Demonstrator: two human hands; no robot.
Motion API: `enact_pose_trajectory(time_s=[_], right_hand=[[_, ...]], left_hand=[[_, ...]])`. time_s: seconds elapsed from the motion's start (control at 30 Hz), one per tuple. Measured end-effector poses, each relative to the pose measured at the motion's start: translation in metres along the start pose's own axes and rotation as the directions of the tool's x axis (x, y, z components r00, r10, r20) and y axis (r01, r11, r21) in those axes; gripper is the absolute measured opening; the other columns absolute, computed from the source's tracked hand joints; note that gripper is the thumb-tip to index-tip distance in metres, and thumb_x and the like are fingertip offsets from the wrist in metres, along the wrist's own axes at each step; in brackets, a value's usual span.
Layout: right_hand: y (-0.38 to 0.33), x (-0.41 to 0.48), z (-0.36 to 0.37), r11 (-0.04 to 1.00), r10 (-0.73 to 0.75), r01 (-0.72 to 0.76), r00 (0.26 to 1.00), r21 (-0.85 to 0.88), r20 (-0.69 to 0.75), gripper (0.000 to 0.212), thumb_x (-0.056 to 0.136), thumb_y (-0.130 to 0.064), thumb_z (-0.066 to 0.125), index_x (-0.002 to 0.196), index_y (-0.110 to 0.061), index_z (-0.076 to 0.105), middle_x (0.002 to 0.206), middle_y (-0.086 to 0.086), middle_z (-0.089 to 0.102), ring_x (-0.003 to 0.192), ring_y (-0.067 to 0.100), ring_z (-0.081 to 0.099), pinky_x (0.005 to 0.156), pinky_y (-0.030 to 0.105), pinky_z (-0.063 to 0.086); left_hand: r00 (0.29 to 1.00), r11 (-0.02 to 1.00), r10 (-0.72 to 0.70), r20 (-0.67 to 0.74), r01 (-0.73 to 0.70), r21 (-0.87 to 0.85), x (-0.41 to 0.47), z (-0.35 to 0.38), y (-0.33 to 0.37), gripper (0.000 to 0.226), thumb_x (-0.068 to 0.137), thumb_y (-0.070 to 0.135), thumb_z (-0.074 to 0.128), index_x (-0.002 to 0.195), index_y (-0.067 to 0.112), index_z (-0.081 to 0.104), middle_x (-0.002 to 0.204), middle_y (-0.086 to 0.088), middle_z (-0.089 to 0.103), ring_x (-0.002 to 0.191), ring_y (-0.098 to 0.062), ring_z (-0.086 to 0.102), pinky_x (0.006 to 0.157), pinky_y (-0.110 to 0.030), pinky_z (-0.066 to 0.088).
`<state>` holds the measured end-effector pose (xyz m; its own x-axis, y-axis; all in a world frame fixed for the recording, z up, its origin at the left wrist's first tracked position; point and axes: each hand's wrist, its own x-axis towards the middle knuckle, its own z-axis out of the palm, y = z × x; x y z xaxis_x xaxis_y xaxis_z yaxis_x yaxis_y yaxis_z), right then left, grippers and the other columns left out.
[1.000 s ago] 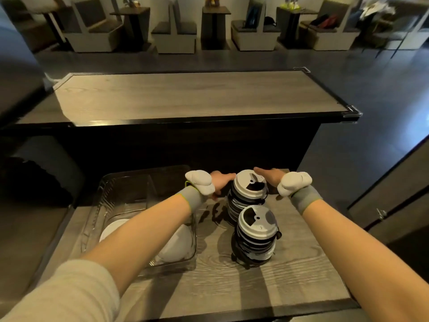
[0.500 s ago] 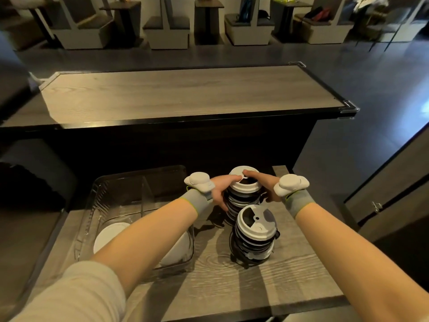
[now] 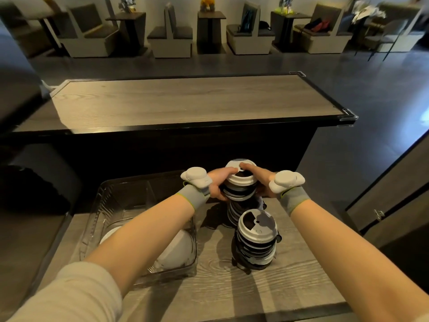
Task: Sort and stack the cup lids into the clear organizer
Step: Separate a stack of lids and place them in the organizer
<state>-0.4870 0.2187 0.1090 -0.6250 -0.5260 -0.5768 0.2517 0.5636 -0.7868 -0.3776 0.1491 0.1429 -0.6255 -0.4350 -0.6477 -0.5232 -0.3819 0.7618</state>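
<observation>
**Cup lids (image 3: 241, 180) clasped from both sides**

Held as a short batch just right of the clear organizer (image 3: 102, 194), level with its far right corner. Left hand (image 3: 217, 184) closed round the batch's left flank, fingers curled under, thumb laid across the top lid. Right hand (image 3: 260, 180) closed round the opposite flank, one fingertip resting on the top lid beside the dark sip opening. On each wrist a grey knit band and a smooth white rounded device (image 3: 196, 176).

Round, domed, plastic; white and black lids alternating, so banded down the side. Directly beneath the batch, the rest of the far stack (image 3: 235, 212); touching it or just clear of it, impossible to tell. Closer than that, also right of the organizer, the near stack (image 3: 256, 238): same banding, white lid on top with dark patches and a small centre hole, slightly crooked at the base.

Organizer of thin transparent plastic, rectangular, glossy, split by clear dividers. White lids (image 3: 178, 252) lying in its nearest compartment, largely hidden behind the left forearm.

Underneath everything, a grey wood-grain table (image 3: 232, 287). Beyond the organizer, a long counter (image 3: 185, 98) with a similar wood top and dark edging; farther still, booth seats (image 3: 170, 40) and small dark tables.
</observation>
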Motion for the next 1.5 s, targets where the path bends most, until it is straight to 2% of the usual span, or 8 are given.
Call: enact_pose_trajectory(time_s=[0.17, 0.43, 0.67, 0.83, 1.0, 1.17, 1.27, 1.5], right_hand=[[-0.02, -0.007, 0.014, 0.994, -0.03, 0.008, 0.979, 0.108, 0.2, 0.062, 0.085, -0.052, 0.055, 0.132, -0.012, 0.048, 0.127, 0.014, 0.057, 0.113, 0.03, 0.054, 0.08, 0.037, 0.046], [-0.036, -0.019, 0.078, 0.971, -0.228, 0.237, 0.904, 0.02, 0.361, 0.047, 0.092, -0.055, 0.04, 0.13, -0.028, 0.043, 0.125, 0.006, 0.055, 0.109, 0.026, 0.055, 0.067, 0.031, 0.051], [-0.042, -0.032, 0.14, 0.783, -0.514, 0.603, 0.765, -0.151, 0.389, 0.053, 0.097, -0.039, 0.041, 0.146, -0.023, 0.028, 0.152, 0.007, 0.031, 0.141, 0.026, 0.028, 0.118, 0.043, 0.022], [-0.04, -0.047, 0.183, 0.759, -0.488, 0.634, 0.706, -0.151, 0.513, 0.077, 0.083, -0.03, 0.068, 0.145, -0.021, 0.023, 0.142, 0.002, 0.04, 0.125, 0.014, 0.042, 0.103, 0.025, 0.035], [-0.042, -0.051, 0.211, 0.776, -0.507, 0.619, 0.727, -0.12, 0.463, 0.064, 0.087, -0.034, 0.061, 0.14, -0.019, 0.029, 0.126, 0.002, 0.046, 0.112, 0.015, 0.045, 0.09, 0.025, 0.038], [-0.044, -0.057, 0.228, 0.813, -0.5, 0.58, 0.739, -0.05, 0.451, 0.051, 0.094, -0.031, 0.048, 0.139, -0.013, 0.034, 0.133, 0.009, 0.046, 0.114, 0.019, 0.046, 0.09, 0.026, 0.036], [-0.041, -0.067, 0.23, 0.607, -0.621, 0.765, 0.625, -0.214, 0.473, 0.061, 0.087, -0.031, 0.062, 0.137, -0.012, 0.034, 0.136, 0.006, 0.04, 0.117, 0.013, 0.039, 0.095, 0.024, 0.035], [-0.008, -0.088, 0.242, 0.085, -0.426, 0.925, 0.369, -0.37, 0.826, 0.073, 0.077, -0.043, 0.07, 0.136, -0.012, 0.04, 0.128, 0.007, 0.037, 0.118, 0.019, 0.033, 0.106, 0.032, 0.031]], left_hand=[[0.998, 0.97, 0.066, -0.002, -0.064, -0.236, -0.016, -0.026, 0.008, 0.039, 0.091, 0.041, 0.054, 0.117, 0.012, 0.053, 0.088, -0.007, 0.059, 0.09, -0.022, 0.058, 0.089, -0.036, 0.043], [0.983, 0.763, 0.18, -0.032, -0.16, -0.626, -0.031, -0.098, -0.019, 0.044, 0.097, 0.038, 0.042, 0.124, 0.006, 0.055, 0.082, -0.016, 0.072, 0.112, -0.03, 0.057, 0.099, -0.041, 0.038], [0.975, 0.696, 0.139, -0.173, -0.221, -0.683, -0.044, -0.15, -0.055, 0.046, 0.1, 0.033, 0.039, 0.135, 0.006, 0.048, 0.114, -0.018, 0.063, 0.132, -0.032, 0.043, 0.099, -0.042, 0.038], [0.954, 0.704, 0.162, -0.251, -0.29, -0.648, -0.057, -0.192, -0.068, 0.035, 0.098, 0.035, 0.043, 0.122, 0.011, 0.053, 0.095, -0.017, 0.063, 0.091, -0.031, 0.06, 0.09, -0.046, 0.043], [0.964, 0.73, 0.163, -0.208, -0.26, -0.632, -0.064, -0.222, -0.078, 0.041, 0.096, 0.039, 0.044, 0.118, 0.006, 0.056, 0.113, -0.02, 0.063, 0.113, -0.035, 0.054, 0.105, -0.05, 0.039], [0.951, 0.754, 0.172, -0.258, -0.295, -0.587, -0.07, -0.253, -0.091, 0.026, 0.097, 0.026, 0.045, 0.09, 0.007, 0.062, 0.067, -0.012, 0.074, 0.076, -0.027, 0.07, 0.066, -0.037, 0.057], [0.933, 0.709, 0.149, -0.328, -0.332, -0.623, -0.072, -0.277, -0.096, 0.028, 0.097, 0.025, 0.044, 0.09, 0.004, 0.062, 0.064, -0.013, 0.074, 0.058, -0.026, 0.072, 0.05, -0.037, 0.058], [0.899, 0.693, 0.149, -0.411, -0.391, -0.605, -0.075, -0.308, -0.098, 0.027, 0.098, 0.027, 0.043, 0.086, 0.009, 0.06, 0.075, -0.008, 0.075, 0.064, -0.021, 0.071, 0.081, -0.034, 0.049]])
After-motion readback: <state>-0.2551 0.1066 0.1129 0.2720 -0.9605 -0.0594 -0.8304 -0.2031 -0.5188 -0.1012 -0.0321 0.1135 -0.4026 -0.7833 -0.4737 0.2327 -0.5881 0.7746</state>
